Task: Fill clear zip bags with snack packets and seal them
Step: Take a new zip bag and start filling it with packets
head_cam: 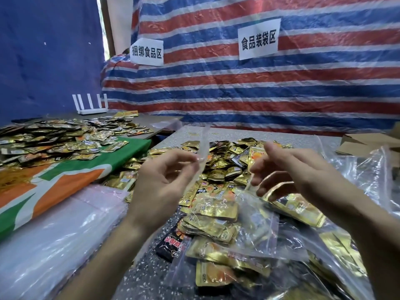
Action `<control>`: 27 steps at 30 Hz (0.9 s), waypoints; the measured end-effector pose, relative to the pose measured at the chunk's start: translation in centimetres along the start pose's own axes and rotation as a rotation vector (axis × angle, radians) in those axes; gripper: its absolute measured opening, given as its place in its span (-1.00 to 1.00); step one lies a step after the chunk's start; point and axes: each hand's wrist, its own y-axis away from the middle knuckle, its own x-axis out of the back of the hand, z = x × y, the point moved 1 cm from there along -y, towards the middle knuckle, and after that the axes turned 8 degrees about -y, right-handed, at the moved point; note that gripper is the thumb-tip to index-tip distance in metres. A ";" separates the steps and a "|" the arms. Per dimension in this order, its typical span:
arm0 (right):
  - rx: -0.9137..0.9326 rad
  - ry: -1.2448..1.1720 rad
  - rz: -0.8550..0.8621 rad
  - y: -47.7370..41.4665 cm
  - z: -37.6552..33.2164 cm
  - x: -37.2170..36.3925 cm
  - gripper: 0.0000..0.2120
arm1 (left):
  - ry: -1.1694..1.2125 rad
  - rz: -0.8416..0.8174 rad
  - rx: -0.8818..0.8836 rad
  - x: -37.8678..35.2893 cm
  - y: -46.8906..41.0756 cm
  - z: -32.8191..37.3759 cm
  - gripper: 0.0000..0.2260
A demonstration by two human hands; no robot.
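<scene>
1. Head view: the clear plastic zip bag (257, 217), part-filled with gold foil snack packets (213, 213), sits between and just below your two hands, over the speckled grey table (136, 276).
2. Your left hand (164, 182) pinches the bag's upper edge, with thumb and fingertips close together.
3. Your right hand (298, 169) is curled round a few gold packets at the bag's mouth.
4. The pile of loose packets (218, 167) lies just behind.

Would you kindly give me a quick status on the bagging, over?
Left hand and right hand pinch the clear zip bag at its mouth. Gold snack packets inside; not yet sealed. Loose packets piled beneath.
</scene>
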 end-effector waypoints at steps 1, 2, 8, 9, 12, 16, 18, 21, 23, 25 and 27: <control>-0.057 -0.060 0.013 0.1 -0.2 -0.2 -0.33 | 0.043 -0.041 -0.052 -0.9 0.2 0.8 -0.87; -0.098 -0.093 0.022 0.1 -0.3 -0.4 -0.28 | 0.079 -0.089 -0.101 -1.8 0.3 1.4 -0.89; -0.116 0.024 0.003 0.2 -0.4 -0.7 -0.43 | 0.123 -0.332 -0.248 -5.7 0.7 1.4 -0.90; -0.114 0.033 0.000 0.2 -0.4 -0.6 -0.52 | 0.138 -0.389 -0.224 -5.7 0.4 1.1 -0.89; -0.062 0.023 0.028 0.4 -0.6 -0.3 -0.69 | 0.255 -0.671 -0.019 -4.8 -1.7 1.1 -0.77; -0.011 0.013 0.005 0.7 -1.0 0.0 -0.78 | 0.267 -0.797 0.295 -5.5 -4.5 1.9 -0.43; -0.027 0.020 -0.017 0.7 -1.0 -0.2 -0.88 | 0.214 -0.783 0.266 -6.6 -5.7 2.3 -0.49; -0.082 0.004 0.025 0.5 -0.6 -0.1 -0.87 | 0.213 -0.844 0.176 -7.6 -7.0 2.5 -0.61; -0.110 -0.011 0.081 0.4 -0.5 0.3 -0.85 | 0.226 -0.887 0.179 -8.0 -7.3 2.3 -0.61; -0.113 -0.031 0.122 0.2 -0.4 0.7 -0.81 | 0.275 -0.896 0.188 -8.3 -7.2 1.6 -0.53; -0.102 -0.039 0.150 0.2 -0.3 0.7 -0.79 | 0.335 -0.912 0.186 -8.5 -7.1 0.9 -0.49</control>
